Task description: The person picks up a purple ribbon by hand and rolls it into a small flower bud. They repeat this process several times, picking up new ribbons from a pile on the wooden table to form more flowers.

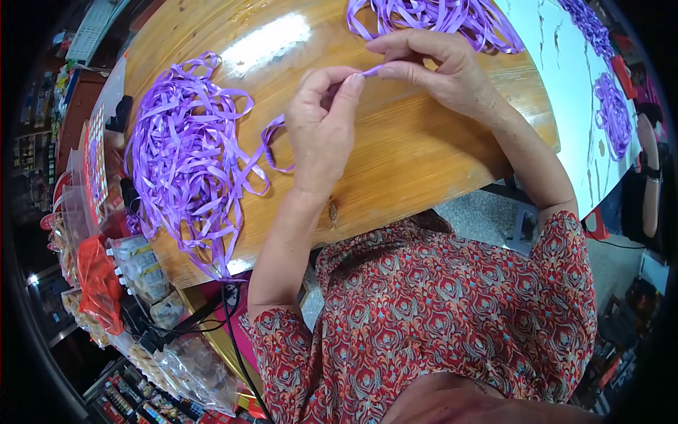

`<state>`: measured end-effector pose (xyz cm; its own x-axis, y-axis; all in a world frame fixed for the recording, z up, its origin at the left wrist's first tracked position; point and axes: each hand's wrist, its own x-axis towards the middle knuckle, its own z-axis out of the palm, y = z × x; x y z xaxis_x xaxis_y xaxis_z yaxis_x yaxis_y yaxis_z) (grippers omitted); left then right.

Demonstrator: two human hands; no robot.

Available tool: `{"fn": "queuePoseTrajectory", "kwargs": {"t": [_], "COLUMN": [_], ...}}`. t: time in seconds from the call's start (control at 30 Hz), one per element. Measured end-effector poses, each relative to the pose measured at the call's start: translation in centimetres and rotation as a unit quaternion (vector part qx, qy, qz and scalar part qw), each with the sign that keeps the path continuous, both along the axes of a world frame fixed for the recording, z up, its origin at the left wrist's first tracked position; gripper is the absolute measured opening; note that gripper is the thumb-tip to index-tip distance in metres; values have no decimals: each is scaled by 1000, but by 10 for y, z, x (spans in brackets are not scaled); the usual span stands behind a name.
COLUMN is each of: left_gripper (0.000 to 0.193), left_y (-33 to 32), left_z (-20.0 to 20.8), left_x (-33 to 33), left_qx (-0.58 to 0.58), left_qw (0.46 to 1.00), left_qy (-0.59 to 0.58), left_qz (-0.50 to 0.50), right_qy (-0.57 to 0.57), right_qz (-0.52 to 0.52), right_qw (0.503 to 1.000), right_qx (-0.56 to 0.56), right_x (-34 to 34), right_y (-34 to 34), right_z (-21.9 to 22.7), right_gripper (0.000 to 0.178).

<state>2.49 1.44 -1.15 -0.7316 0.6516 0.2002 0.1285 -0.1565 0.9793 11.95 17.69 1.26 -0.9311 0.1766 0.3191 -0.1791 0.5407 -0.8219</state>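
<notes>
A purple ribbon is located above the wooden tabletop, its short visible section spanning the narrow gap between the two hands. The left hand holds it in a closed pinch: the thumb is extended upward, its tip against the bent index finger. The left forearm rises nearly vertically from the lower edge of the table.

The right hand enters from the right, forearm slanting up and to the left, wrist bent inward. Its thumb points left and meets the ribbon; the index finger arches above, its tip apart from the thumb. Whether another finger clamps the ribbon from behind cannot be told.

A ribbon loop lies just left of the left hand. Beyond it, a large tangled purple pile occupies the table's left side—a second pile lies at the far edge, beyond the right hand.
</notes>
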Motion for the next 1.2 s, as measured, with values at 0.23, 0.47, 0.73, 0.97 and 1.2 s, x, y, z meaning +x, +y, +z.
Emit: {"fn": "queuePoseTrajectory", "kwargs": {"t": [0.23,0.47,0.73,0.97,1.2], "left_gripper": [10,13,13,13,12], "left_y": [-3,1,-1,-3,-6], "left_z": [6,7,6,5,4], "left_x": [2,6,4,3,-3], "left_qx": [19,23,28,43,51], "left_qw": [997,994,987,981,979], "left_qy": [-73,-107,-156,-191,-195], "left_qz": [30,20,32,13,12], "right_qy": [33,415,207,217,239], "right_qz": [-84,153,-17,-14,-20], "right_qw": [976,896,953,942,926], "right_qx": [-198,-33,220,256,290], "right_x": [10,-18,8,7,6], "right_y": [14,41,8,8,7], "right_z": [17,-8,0,-10,-11], "right_gripper": [18,20,29,31,30]}}
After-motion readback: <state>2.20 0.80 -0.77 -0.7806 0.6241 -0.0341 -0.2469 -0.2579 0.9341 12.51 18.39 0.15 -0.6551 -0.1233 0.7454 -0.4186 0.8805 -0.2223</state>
